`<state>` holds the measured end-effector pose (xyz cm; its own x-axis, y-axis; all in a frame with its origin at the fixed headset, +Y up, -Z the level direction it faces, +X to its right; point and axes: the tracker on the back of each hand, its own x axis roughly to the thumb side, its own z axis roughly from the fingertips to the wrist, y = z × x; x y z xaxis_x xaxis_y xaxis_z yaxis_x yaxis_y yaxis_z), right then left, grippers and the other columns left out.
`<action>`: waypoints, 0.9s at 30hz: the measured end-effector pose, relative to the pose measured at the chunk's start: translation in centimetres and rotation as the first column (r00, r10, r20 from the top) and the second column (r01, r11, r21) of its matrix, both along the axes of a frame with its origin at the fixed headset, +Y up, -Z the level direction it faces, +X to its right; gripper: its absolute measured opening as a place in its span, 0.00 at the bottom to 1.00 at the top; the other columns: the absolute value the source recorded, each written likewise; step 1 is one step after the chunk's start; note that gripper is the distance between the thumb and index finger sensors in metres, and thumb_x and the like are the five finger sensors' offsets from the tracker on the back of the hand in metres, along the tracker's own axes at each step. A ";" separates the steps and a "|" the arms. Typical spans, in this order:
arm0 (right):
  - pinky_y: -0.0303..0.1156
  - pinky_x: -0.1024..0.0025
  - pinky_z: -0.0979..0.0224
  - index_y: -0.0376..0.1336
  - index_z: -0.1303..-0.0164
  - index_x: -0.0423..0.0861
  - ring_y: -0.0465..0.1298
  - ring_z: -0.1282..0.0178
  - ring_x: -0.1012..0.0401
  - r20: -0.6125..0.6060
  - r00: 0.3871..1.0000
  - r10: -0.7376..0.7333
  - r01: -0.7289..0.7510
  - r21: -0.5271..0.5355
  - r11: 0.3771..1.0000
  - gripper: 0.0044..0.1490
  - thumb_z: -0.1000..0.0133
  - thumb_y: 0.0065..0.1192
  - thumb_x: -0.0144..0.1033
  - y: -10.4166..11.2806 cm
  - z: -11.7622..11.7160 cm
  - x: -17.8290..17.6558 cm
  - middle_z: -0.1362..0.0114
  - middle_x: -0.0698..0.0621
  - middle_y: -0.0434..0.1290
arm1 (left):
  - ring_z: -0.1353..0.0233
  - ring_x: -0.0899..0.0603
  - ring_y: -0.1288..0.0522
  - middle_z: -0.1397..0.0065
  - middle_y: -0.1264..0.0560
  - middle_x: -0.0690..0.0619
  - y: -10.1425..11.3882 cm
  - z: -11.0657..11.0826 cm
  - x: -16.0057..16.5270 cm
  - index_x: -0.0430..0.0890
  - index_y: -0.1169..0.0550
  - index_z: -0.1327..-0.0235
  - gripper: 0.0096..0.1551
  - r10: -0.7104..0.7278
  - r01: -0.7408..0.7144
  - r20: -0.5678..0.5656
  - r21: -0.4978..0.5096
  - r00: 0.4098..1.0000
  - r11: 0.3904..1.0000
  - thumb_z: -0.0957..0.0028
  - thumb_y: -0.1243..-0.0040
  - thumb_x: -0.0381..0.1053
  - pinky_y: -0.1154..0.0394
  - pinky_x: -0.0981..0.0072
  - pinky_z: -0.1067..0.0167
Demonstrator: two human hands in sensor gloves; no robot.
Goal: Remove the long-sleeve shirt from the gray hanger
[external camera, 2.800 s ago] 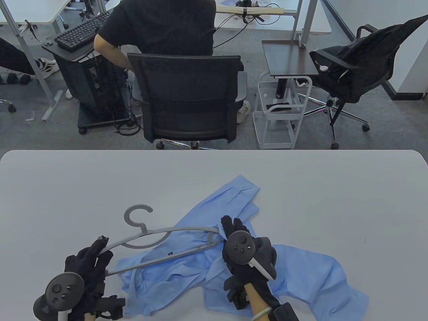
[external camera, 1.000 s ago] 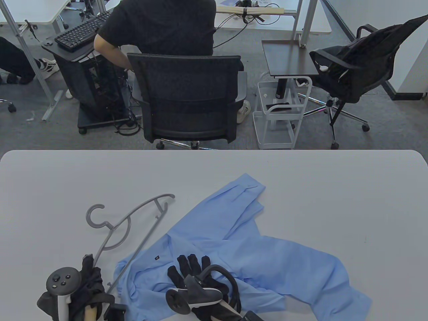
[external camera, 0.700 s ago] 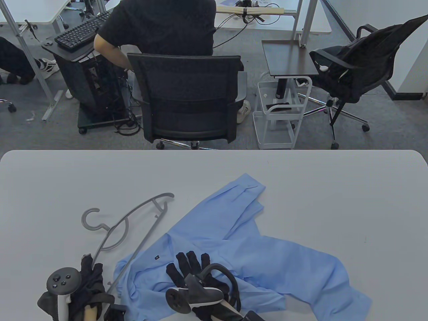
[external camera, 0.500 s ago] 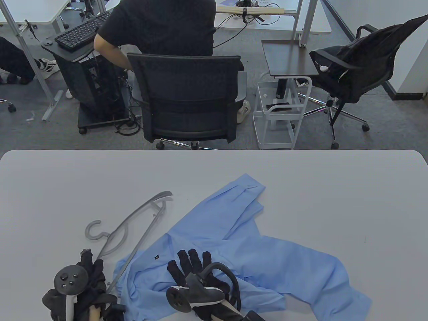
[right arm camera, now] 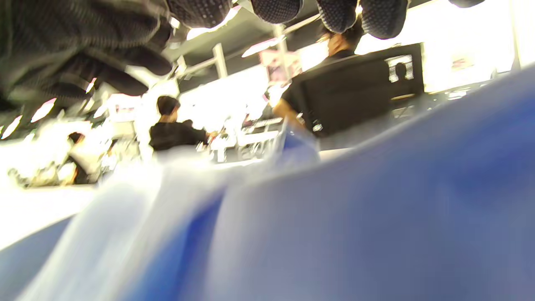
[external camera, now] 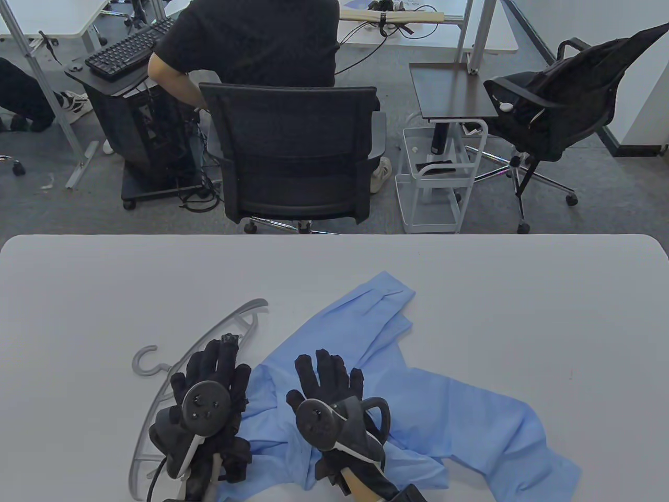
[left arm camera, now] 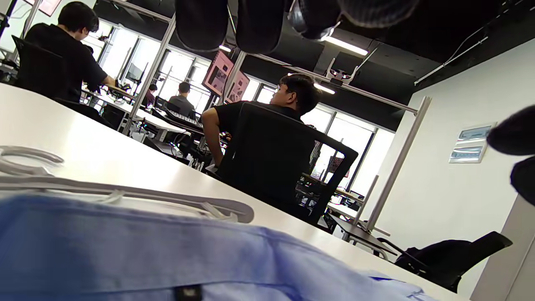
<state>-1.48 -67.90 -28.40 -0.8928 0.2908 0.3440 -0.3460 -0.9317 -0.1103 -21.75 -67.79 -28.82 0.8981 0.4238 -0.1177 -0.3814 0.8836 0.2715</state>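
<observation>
The gray hanger [external camera: 143, 361] lies flat on the white table [external camera: 104, 282], left of the light blue long-sleeve shirt [external camera: 444, 413], which is spread in a rumpled heap. My left hand [external camera: 219, 361] hovers open with spread fingers over the hanger's middle and the shirt's left edge, hiding where they meet. My right hand [external camera: 326, 368] is open, palm down over the shirt's body. In the left wrist view the hanger [left arm camera: 125, 192] lies just beyond the shirt [left arm camera: 125, 251]. The right wrist view shows blurred shirt cloth [right arm camera: 376, 209] under my fingertips [right arm camera: 276, 8].
Beyond the table's far edge a person sits in a black office chair [external camera: 292, 151]. A white rolling cart [external camera: 434, 183] and a second black chair [external camera: 554, 110] stand to the right. A sleeve [external camera: 376, 303] reaches toward the table's middle.
My left hand has let go of the hanger's end and moved forward and right over it. The hanger now lies flat. My right hand has slid forward over the shirt.
</observation>
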 end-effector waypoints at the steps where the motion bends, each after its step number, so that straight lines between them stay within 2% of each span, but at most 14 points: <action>1: 0.58 0.21 0.33 0.51 0.13 0.33 0.61 0.22 0.26 0.025 0.999 -0.026 0.026 0.007 1.000 0.39 0.27 0.48 0.45 0.1 -0.1 0.3 0.16 0.21 0.55 | 0.14 0.39 0.39 0.11 0.38 0.59 -0.7 -0.2 0.1 0.68 0.39 0.19 0.34 0.021 -0.021 0.003 -0.005 1.000 1.000 0.41 0.54 0.68 0.49 0.39 0.22; 3: 0.57 0.21 0.33 0.50 0.12 0.33 0.60 0.22 0.26 0.061 0.998 -0.031 0.029 0.023 0.999 0.40 0.27 0.47 0.45 -0.3 -0.2 0.5 0.16 0.20 0.54 | 0.13 0.39 0.39 0.10 0.38 0.59 -3.2 -0.3 0.0 0.68 0.40 0.19 0.34 0.019 -0.019 0.014 -0.028 1.000 0.999 0.41 0.54 0.69 0.50 0.38 0.22; 5: 0.57 0.21 0.33 0.50 0.12 0.32 0.59 0.21 0.26 0.091 0.996 0.010 -0.012 0.018 1.000 0.40 0.27 0.47 0.46 -1.0 -0.5 0.0 0.16 0.20 0.53 | 0.14 0.37 0.39 0.11 0.38 0.57 -4.7 -0.4 -0.9 0.66 0.39 0.19 0.35 -0.047 0.052 0.038 -0.138 0.998 0.989 0.42 0.53 0.68 0.48 0.37 0.24; 6: 0.57 0.21 0.33 0.49 0.12 0.33 0.59 0.21 0.25 0.094 0.995 0.031 -0.032 0.006 0.999 0.41 0.27 0.47 0.46 -1.4 -0.6 -0.3 0.16 0.20 0.53 | 0.14 0.36 0.40 0.10 0.39 0.56 -4.9 -0.2 -1.2 0.66 0.39 0.19 0.35 -0.063 0.069 0.045 -0.151 0.997 0.986 0.42 0.53 0.69 0.48 0.37 0.24; 11: 0.56 0.20 0.32 0.48 0.11 0.33 0.58 0.21 0.25 0.105 0.993 0.054 -0.050 -0.036 0.998 0.41 0.27 0.47 0.46 -2.8 -1.5 -2.9 0.15 0.19 0.51 | 0.14 0.36 0.41 0.10 0.40 0.56 -4.0 1.3 -2.6 0.65 0.40 0.18 0.37 -0.042 0.044 0.025 -0.059 0.999 0.997 0.43 0.54 0.70 0.49 0.36 0.24; 13: 0.56 0.20 0.32 0.48 0.11 0.33 0.57 0.21 0.25 0.082 0.990 0.116 -0.113 -0.039 0.993 0.42 0.27 0.47 0.46 -3.7 -1.4 -3.5 0.15 0.19 0.51 | 0.14 0.36 0.41 0.10 0.39 0.56 -4.3 1.6 -2.7 0.65 0.40 0.18 0.38 -0.046 0.047 0.032 -0.048 0.998 0.998 0.43 0.54 0.71 0.50 0.36 0.24; 17: 0.56 0.20 0.32 0.48 0.11 0.33 0.57 0.21 0.25 0.070 0.959 0.275 -0.276 -0.003 0.961 0.42 0.27 0.48 0.47 -4.9 -0.7 -3.3 0.15 0.20 0.51 | 0.14 0.36 0.40 0.10 0.38 0.56 -5.3 1.3 -2.0 0.65 0.40 0.19 0.38 -0.097 0.101 0.040 -0.099 0.994 0.990 0.44 0.54 0.72 0.49 0.36 0.24; 21: 0.56 0.20 0.32 0.48 0.12 0.33 0.58 0.21 0.25 0.082 0.948 0.307 -0.309 0.013 0.951 0.41 0.27 0.48 0.46 -5.5 0.0 -2.3 0.16 0.20 0.52 | 0.14 0.36 0.40 0.11 0.38 0.56 -5.9 1.7 -2.0 0.65 0.39 0.19 0.38 -0.185 0.185 0.013 -0.119 0.983 0.976 0.44 0.54 0.72 0.49 0.36 0.24; 25: 0.56 0.20 0.33 0.49 0.12 0.33 0.59 0.21 0.26 0.097 0.935 0.340 -0.340 -0.017 0.940 0.41 0.28 0.48 0.46 -6.2 -0.1 -2.0 0.16 0.20 0.53 | 0.14 0.36 0.40 0.11 0.38 0.56 -6.6 1.9 -3.0 0.65 0.39 0.19 0.39 -0.323 0.307 -0.046 -0.203 0.945 0.930 0.45 0.54 0.72 0.49 0.36 0.24; 27: 0.57 0.20 0.32 0.49 0.12 0.33 0.59 0.21 0.26 0.098 0.920 0.380 -0.382 0.001 0.924 0.41 0.28 0.48 0.46 -6.0 0.0 -2.3 0.16 0.20 0.53 | 0.14 0.36 0.40 0.10 0.38 0.56 -6.6 2.0 -3.5 0.65 0.40 0.18 0.39 -0.349 0.328 -0.063 -0.218 0.935 0.919 0.45 0.55 0.73 0.50 0.36 0.24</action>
